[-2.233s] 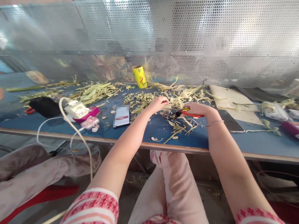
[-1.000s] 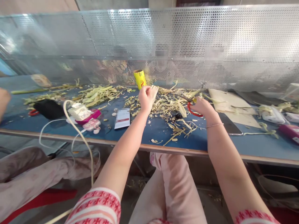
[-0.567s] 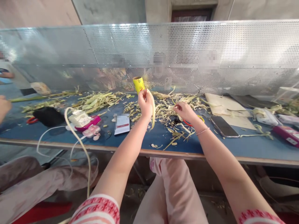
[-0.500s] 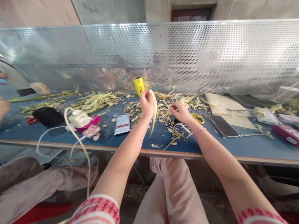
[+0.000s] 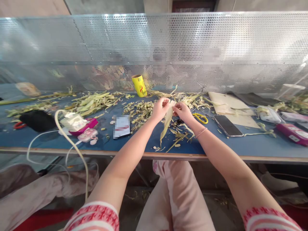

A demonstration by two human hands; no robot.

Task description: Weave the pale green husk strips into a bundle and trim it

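Here left hand [image 5: 160, 110] and right hand [image 5: 183, 111] both pinch one pale husk strip [image 5: 166, 123]; yellow-handled scissors [image 5: 200, 118] lie just right of the right hand.

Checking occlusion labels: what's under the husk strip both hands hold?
Under the husk strip, pinched by left hand and right hand, lie husk scraps on the blue table. A small dark object beside it is partly covered; cannot identify.
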